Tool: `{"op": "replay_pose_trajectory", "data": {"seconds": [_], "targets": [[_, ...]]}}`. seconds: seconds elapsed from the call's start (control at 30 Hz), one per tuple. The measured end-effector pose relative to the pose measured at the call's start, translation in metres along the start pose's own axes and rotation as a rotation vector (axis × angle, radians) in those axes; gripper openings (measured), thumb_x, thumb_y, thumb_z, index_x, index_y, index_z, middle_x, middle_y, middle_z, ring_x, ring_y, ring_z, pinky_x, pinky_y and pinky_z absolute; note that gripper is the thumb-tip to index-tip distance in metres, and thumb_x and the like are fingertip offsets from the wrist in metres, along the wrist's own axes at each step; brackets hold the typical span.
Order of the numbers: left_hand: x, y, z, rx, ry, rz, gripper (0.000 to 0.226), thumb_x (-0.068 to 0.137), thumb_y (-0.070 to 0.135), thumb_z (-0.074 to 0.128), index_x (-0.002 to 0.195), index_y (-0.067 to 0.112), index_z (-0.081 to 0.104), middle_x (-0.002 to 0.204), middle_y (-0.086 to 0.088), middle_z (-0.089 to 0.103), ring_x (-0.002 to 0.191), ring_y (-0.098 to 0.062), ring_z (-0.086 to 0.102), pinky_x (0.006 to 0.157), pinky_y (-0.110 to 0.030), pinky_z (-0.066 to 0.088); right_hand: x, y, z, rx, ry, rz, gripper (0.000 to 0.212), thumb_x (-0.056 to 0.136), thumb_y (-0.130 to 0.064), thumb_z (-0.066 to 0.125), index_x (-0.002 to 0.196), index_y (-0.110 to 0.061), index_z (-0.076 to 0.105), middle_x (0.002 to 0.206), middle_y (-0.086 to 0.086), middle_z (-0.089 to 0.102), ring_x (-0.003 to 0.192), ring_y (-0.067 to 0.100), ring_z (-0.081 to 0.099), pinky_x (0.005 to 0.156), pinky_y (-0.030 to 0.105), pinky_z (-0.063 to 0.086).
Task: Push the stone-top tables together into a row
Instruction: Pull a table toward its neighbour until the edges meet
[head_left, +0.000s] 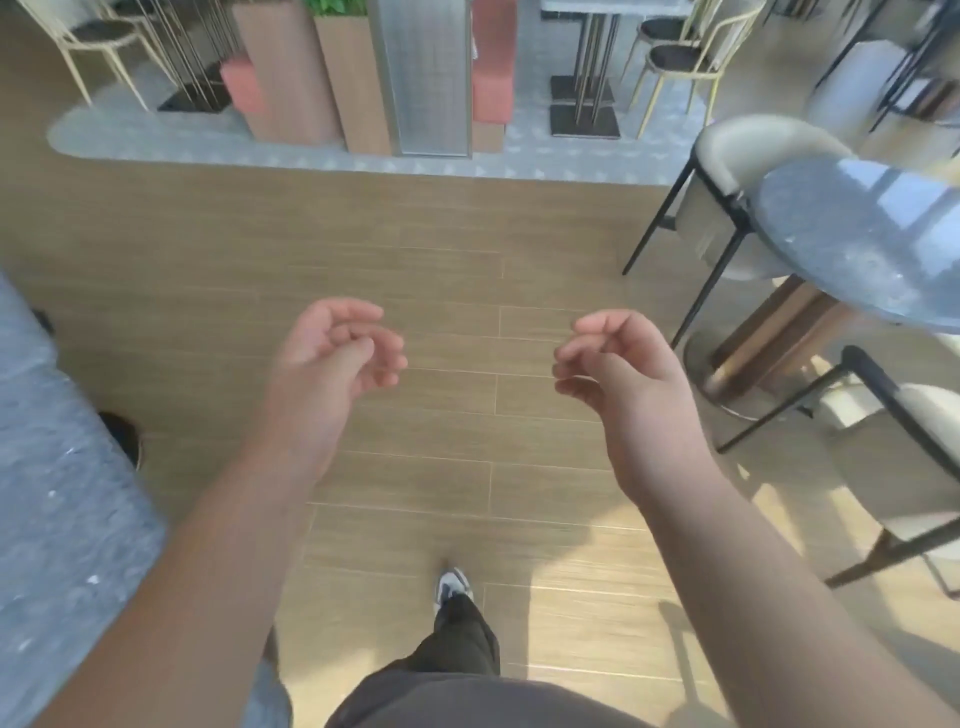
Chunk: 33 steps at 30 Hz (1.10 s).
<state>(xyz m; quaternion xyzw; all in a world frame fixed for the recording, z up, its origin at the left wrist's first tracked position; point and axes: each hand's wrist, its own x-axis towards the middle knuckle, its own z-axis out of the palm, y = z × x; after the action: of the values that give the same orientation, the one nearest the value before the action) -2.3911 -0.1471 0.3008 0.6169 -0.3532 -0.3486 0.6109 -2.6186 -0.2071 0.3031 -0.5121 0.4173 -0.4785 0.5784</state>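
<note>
**Between tables, hands free**

Left hand (337, 353) and right hand (618, 364) loosely curled, holding nothing, over wood-plank floor (441, 260). Grey speckled stone-top counter (57, 467) at left; round grey stone-top counter (857, 239) at right, well apart. Likely walking between pushes; next: grip an edge.

Wood-plank floor (441, 270), with both hands raised over it, holding nothing: left hand (337, 353) and right hand (618, 364), fingers loosely curled, well apart from either table. Stone-top table (47, 467) along the left edge; second stone-top table (857, 239), rounded and glossy, at right, with a cream chair (748, 156) on black legs just behind it. One sneaker (451, 584) and dark trouser leg (462, 644) at bottom centre; wooden planters (311, 78) on a grey platform at top.
</note>
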Motion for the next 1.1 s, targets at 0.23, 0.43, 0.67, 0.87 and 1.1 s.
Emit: {"op": "replay_pose_trajectory", "data": {"seconds": [0.23, 0.43, 0.67, 0.87, 1.1], "targets": [[0.139, -0.014, -0.041, 0.024, 0.183, -0.036, 0.032, 0.098, -0.010, 0.042, 0.113, 0.010, 0.063, 0.082, 0.004, 0.074, 0.080, -0.017, 0.073, 0.081, -0.036, 0.062, 0.161, 0.014, 0.082, -0.045, -0.151, -0.003, 0.029, 0.091, 0.007, 0.041, 0.103, -0.011, 0.060, 0.082, -0.002, 0.067, 0.079, 0.018, 0.063, 0.078, 0.034, 0.054], [0.262, -0.001, -0.067, 0.007, 0.290, 0.008, 0.035, 0.096, -0.010, 0.041, 0.104, 0.015, 0.064, 0.082, 0.001, 0.074, 0.080, -0.018, 0.072, 0.082, -0.038, 0.061, 0.288, 0.013, 0.164, -0.028, -0.287, 0.006, 0.028, 0.091, 0.005, 0.041, 0.104, -0.010, 0.061, 0.081, -0.003, 0.067, 0.079, 0.017, 0.063, 0.076, 0.031, 0.054], [0.370, 0.010, -0.098, -0.004, 0.421, 0.142, 0.029, 0.090, 0.000, 0.045, 0.101, 0.019, 0.063, 0.084, 0.000, 0.073, 0.078, -0.023, 0.071, 0.077, -0.038, 0.056, 0.423, 0.013, 0.246, 0.074, -0.507, -0.020, 0.027, 0.086, 0.000, 0.043, 0.101, -0.012, 0.061, 0.078, -0.002, 0.068, 0.076, 0.017, 0.061, 0.076, 0.034, 0.053], [0.433, 0.006, -0.121, 0.001, 0.762, 0.196, 0.026, 0.085, 0.007, 0.045, 0.103, 0.018, 0.061, 0.083, 0.002, 0.073, 0.075, -0.019, 0.072, 0.072, -0.032, 0.058, 0.539, 0.031, 0.333, 0.070, -0.809, -0.046, 0.030, 0.082, -0.002, 0.043, 0.100, -0.014, 0.064, 0.083, 0.001, 0.070, 0.077, 0.016, 0.065, 0.074, 0.032, 0.054], [0.446, 0.007, -0.137, -0.027, 1.094, 0.160, 0.023, 0.087, 0.010, 0.049, 0.105, 0.016, 0.062, 0.088, -0.003, 0.074, 0.081, -0.023, 0.072, 0.076, -0.034, 0.058, 0.584, 0.037, 0.427, 0.071, -1.165, 0.040, 0.032, 0.084, 0.002, 0.041, 0.100, -0.013, 0.063, 0.082, 0.000, 0.069, 0.077, 0.016, 0.065, 0.075, 0.033, 0.055]]}}
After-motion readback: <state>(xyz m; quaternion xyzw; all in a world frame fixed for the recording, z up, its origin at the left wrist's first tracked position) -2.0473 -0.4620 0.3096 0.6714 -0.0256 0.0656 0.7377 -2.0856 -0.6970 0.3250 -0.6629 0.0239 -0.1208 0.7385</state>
